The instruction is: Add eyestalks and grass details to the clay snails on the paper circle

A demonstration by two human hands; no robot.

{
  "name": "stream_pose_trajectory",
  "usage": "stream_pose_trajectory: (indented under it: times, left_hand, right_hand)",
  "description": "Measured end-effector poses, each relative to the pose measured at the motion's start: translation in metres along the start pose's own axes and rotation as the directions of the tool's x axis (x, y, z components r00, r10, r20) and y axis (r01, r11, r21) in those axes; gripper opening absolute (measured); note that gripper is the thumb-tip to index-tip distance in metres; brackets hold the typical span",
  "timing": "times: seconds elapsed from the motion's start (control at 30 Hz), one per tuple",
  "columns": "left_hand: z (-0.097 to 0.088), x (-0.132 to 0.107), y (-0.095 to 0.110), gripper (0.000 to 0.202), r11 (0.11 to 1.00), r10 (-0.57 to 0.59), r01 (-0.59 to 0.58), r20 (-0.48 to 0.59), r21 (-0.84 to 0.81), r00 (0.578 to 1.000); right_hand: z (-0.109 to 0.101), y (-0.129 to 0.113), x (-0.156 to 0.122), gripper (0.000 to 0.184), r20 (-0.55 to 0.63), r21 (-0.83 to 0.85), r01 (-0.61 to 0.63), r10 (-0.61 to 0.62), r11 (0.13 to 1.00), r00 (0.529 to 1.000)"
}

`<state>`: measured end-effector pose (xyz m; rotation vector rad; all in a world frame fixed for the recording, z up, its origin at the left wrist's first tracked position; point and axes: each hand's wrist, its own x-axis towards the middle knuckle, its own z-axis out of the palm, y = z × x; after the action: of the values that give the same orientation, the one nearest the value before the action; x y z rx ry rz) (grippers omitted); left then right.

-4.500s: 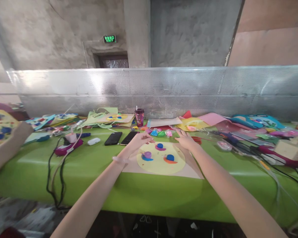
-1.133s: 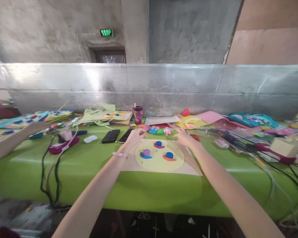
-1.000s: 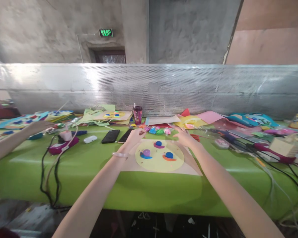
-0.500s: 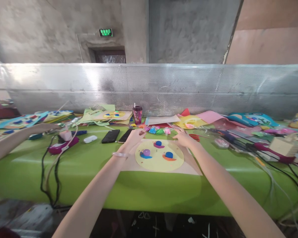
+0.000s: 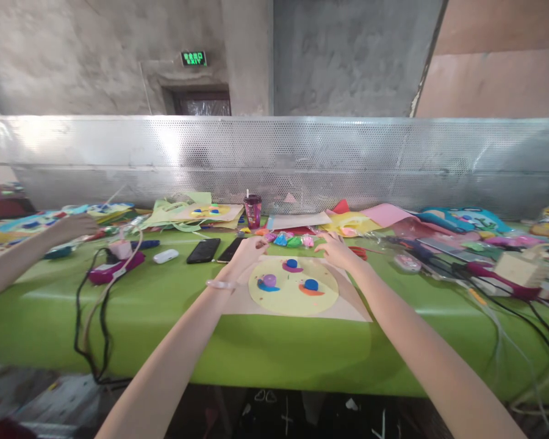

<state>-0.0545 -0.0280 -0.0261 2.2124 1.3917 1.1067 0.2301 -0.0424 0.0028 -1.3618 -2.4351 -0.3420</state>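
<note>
The beige card sheet (image 5: 348,305) with a yellow paper disc (image 5: 293,302) is laid flat on the green tabletop (image 5: 165,305), its far corners touched, likely to keep it from shifting, by the left hand (image 5: 246,251) (grip cannot be told) and the right hand (image 5: 336,251) (grip released, fingers spread).

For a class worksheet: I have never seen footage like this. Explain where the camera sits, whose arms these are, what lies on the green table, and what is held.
No machine here: one camera on a person's head looks forward and down, so both bare arms are that person's own. The left hand and right hand are at the far edge of a beige sheet bearing a yellow disc with coloured blobs. Beyond lie small coloured packets; leftwards, two black phones and a purple cup on the green table. The right hand lies open; whether the left grips anything is unclear. Far left shows another person's hand.
</note>
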Motion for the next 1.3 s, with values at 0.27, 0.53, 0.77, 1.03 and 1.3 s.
stream_pose_trajectory:
  times: [0.27,0.53,0.77,1.03,1.3]
  left_hand:
    - [0.003,0.006,-0.006,0.023,0.999,0.032,-0.032,0.013,0.018,0.999]
    - [-0.001,0.004,0.002,0.024,0.998,0.054,-0.055,0.006,0.043,0.999]
    - [-0.001,0.003,0.003,0.023,0.998,0.049,-0.05,0.012,0.045,0.999]
    - [-0.001,0.004,0.002,0.024,0.998,0.048,-0.049,0.028,0.05,0.998]
    - [-0.003,0.002,0.006,0.023,0.996,0.049,-0.051,0.032,0.069,0.998]
  right_hand:
    - [-0.017,-0.056,-0.002,0.026,-0.098,0.158,0.305,-0.292,0.939,0.951]
    - [-0.015,-0.068,-0.004,0.027,-0.083,0.188,0.414,-0.405,0.891,0.91]
    - [-0.018,-0.073,-0.006,0.024,-0.018,0.194,0.399,-0.403,0.896,0.915]
    - [-0.015,-0.073,-0.006,0.024,-0.023,0.189,0.406,-0.409,0.894,0.912]
    - [-0.014,-0.073,-0.006,0.025,-0.026,0.18,0.412,-0.414,0.893,0.91]
